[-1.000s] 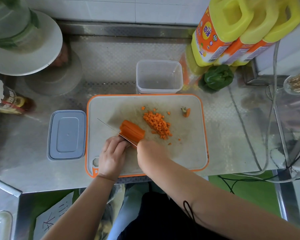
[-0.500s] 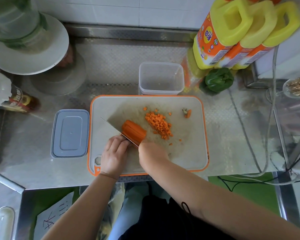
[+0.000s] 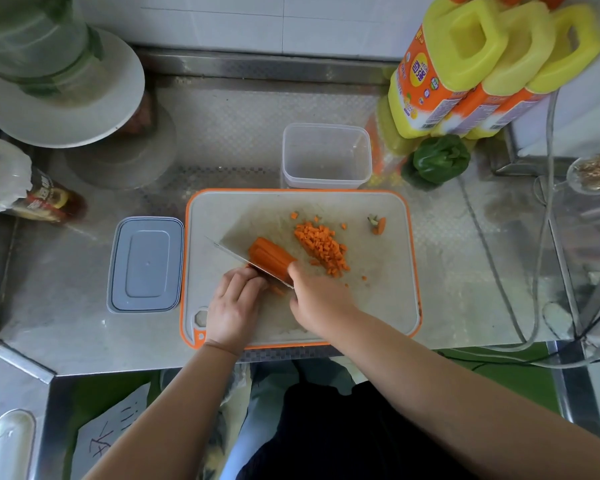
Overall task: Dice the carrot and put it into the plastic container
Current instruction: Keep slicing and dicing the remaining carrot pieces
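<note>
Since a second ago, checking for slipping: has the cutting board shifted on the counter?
No. The cutting board lies as before beside the grey lid and below the plastic container.

A stainless-steel counter [image 3: 101,327] with a dimpled surface ran back to a raised steel lip against a white tiled wall [image 3: 257,22]. Below its front edge showed what was perhaps green flooring [image 3: 520,375]. Soft, even light fell throughout.

steel counter [image 3: 257,133] holds an orange-rimmed cutting board [image 3: 388,306] in the middle, grey lid [image 3: 146,265] just left of it, clear plastic container [image 3: 326,155] touching its far edge, green pepper [image 3: 439,159] and yellow jugs [image 3: 465,71] far right, sauce bottle [image 3: 49,200] far left.
</note>
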A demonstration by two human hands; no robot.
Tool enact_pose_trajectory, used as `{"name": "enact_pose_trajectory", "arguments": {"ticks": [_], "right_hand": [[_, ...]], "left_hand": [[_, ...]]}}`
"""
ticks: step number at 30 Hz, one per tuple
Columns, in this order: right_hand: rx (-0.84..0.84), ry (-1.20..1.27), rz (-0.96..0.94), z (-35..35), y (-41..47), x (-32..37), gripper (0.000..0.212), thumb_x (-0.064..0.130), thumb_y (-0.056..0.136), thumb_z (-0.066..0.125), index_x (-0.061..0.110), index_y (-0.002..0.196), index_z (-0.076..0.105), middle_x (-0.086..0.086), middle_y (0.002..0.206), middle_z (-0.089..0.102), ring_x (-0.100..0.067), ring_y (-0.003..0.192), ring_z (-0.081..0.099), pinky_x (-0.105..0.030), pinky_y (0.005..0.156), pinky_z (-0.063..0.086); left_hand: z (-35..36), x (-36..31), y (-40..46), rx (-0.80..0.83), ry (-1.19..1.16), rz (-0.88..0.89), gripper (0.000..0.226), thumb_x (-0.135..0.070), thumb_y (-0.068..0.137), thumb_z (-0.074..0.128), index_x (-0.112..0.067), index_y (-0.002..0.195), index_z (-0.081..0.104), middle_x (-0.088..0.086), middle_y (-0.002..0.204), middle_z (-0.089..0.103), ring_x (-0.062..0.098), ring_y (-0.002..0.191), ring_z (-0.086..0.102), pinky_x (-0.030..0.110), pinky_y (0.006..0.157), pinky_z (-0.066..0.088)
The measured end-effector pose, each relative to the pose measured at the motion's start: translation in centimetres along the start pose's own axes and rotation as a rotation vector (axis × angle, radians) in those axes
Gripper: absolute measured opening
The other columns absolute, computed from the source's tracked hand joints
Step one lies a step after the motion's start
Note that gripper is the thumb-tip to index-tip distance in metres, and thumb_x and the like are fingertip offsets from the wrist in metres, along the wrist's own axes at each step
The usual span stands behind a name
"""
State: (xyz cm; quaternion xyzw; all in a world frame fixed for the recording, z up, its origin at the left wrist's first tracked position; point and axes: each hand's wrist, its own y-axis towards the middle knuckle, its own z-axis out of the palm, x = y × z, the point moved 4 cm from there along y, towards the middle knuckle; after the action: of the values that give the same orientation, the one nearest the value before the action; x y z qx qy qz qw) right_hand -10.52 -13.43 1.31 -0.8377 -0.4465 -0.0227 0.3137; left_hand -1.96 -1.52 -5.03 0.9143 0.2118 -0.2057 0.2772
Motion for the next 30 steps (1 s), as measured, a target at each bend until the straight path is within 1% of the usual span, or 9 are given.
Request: {"name": "enact_pose_trajectory", "arguments": {"ticks": [3, 7, 10, 12, 17, 22, 24, 27, 30], "right_hand": [[-0.004, 0.022, -0.007, 0.0, -0.3, -0.1, 0.025, 0.02, 0.095, 0.047, 0.017, 0.119, 0.043, 0.007, 0.063, 0.04, -0.018, 0.058, 0.05, -0.027, 0.052, 0.043], [-0.014, 0.062, 0.036, -0.1, -0.3, -0.4, 0.016, 0.021, 0.095, 0.043, 0.015, 0.108, 0.049, 0.005, 0.062, 0.043, -0.015, 0.053, 0.046, -0.025, 0.046, 0.036], [-0.013, 0.095, 0.081, -0.6, -0.5, -0.8, 0.008, 0.022, 0.096, 0.042, 0.017, 0.089, 0.045, 0.004, 0.061, 0.041, -0.015, 0.054, 0.045, -0.025, 0.046, 0.033], [-0.008, 0.097, 0.09, -0.8, -0.7, -0.9, 0.014, 0.023, 0.097, 0.041, 0.018, 0.084, 0.039, 0.004, 0.061, 0.04, -0.015, 0.054, 0.043, -0.025, 0.047, 0.033], [0.036, 0.058, 0.089, 0.0, -1.3, -0.9, 0.016, 0.028, 0.098, 0.041, 0.016, 0.088, 0.045, 0.003, 0.062, 0.043, -0.016, 0.052, 0.043, -0.025, 0.045, 0.032], [0.045, 0.054, 0.108, 0.3, -2.0, -1.0, 0.037, 0.025, 0.099, 0.039, 0.022, 0.064, 0.028, 0.003, 0.058, 0.038, -0.012, 0.047, 0.036, -0.026, 0.042, 0.025], [0.034, 0.06, 0.105, -0.1, -2.3, -0.8, 0.038, 0.027, 0.099, 0.039, 0.022, 0.064, 0.027, 0.004, 0.057, 0.036, -0.011, 0.046, 0.033, -0.026, 0.042, 0.022], [0.026, 0.056, 0.087, -0.7, -2.8, -0.5, 0.028, 0.028, 0.1, 0.038, 0.017, 0.075, 0.038, 0.004, 0.057, 0.037, -0.011, 0.046, 0.033, -0.026, 0.042, 0.021], [0.02, 0.045, 0.078, -1.0, -2.9, -0.3, 0.023, 0.027, 0.1, 0.039, 0.017, 0.08, 0.041, 0.003, 0.059, 0.038, -0.012, 0.048, 0.034, -0.026, 0.043, 0.023]], "left_hand": [[0.0, 0.1, -0.1, -0.002, -0.012, 0.002, 0.014, 0.003, 0.084, 0.061, -0.005, 0.095, 0.064, 0.013, 0.102, 0.061, 0.03, 0.097, 0.053, 0.036, 0.088, 0.047], [0.0, 0.1, 0.0, -0.004, -0.035, -0.005, 0.023, 0.007, 0.082, 0.063, -0.009, 0.098, 0.061, 0.012, 0.103, 0.061, 0.032, 0.097, 0.054, 0.036, 0.089, 0.048], [-0.1, 0.1, 0.0, 0.003, -0.047, -0.014, 0.022, 0.006, 0.083, 0.063, -0.01, 0.099, 0.061, 0.012, 0.102, 0.062, 0.032, 0.097, 0.055, 0.037, 0.088, 0.048], [-0.2, 0.1, 0.0, 0.005, -0.036, -0.021, 0.019, 0.005, 0.083, 0.063, -0.008, 0.097, 0.063, 0.013, 0.101, 0.063, 0.032, 0.097, 0.055, 0.037, 0.088, 0.049], [-0.1, -0.1, 0.1, 0.006, 0.005, -0.031, 0.012, 0.0, 0.087, 0.056, -0.003, 0.091, 0.067, 0.015, 0.099, 0.064, 0.031, 0.098, 0.054, 0.037, 0.088, 0.048], [-0.2, -0.1, 0.1, -0.011, 0.015, -0.025, 0.017, -0.003, 0.091, 0.051, -0.002, 0.088, 0.068, 0.015, 0.098, 0.064, 0.03, 0.097, 0.054, 0.038, 0.086, 0.048], [-0.1, -0.1, 0.1, -0.017, 0.017, -0.02, 0.015, -0.003, 0.09, 0.052, -0.003, 0.089, 0.067, 0.014, 0.098, 0.063, 0.03, 0.097, 0.054, 0.037, 0.085, 0.049], [0.0, 0.0, 0.0, -0.019, 0.014, -0.031, 0.013, -0.002, 0.09, 0.053, -0.004, 0.089, 0.065, 0.014, 0.097, 0.063, 0.03, 0.097, 0.054, 0.037, 0.083, 0.049], [0.0, 0.0, 0.0, -0.02, 0.014, -0.046, 0.015, -0.003, 0.09, 0.052, -0.002, 0.087, 0.067, 0.015, 0.095, 0.064, 0.031, 0.096, 0.054, 0.037, 0.083, 0.048]]}}
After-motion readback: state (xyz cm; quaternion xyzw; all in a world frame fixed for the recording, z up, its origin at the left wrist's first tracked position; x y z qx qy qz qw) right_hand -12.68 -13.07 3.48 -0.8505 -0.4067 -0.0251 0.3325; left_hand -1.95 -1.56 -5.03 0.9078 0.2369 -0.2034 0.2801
